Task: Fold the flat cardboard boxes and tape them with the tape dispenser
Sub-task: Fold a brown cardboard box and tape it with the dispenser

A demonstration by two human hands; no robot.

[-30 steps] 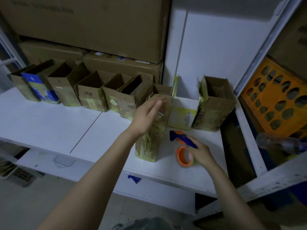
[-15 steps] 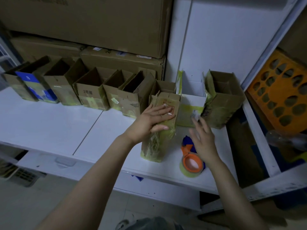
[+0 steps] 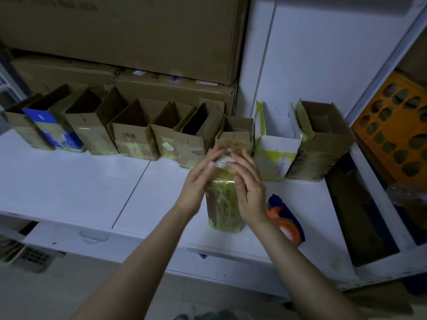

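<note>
So the right hand (image 3: pixel 250 190) has left the tape dispenser (image 3: pixel 287 224) and come over to the taped box (image 3: pixel 223 205), and the left hand (image 3: pixel 197 182) has slid round to its left side. Now both hands press on the box's upper part, one on each side, fingers mostly straight and laid flat on it, right thumb on the front face. The left fingertips are blurry, so no finer detail there. The box stands upright near the front edge of the white shelf (image 3: pixel 69 181). The dispenser lies just beside it on the right, by the same edge. A row of open boxes (image 3: pixel 131 139) lines the back edge.
</note>
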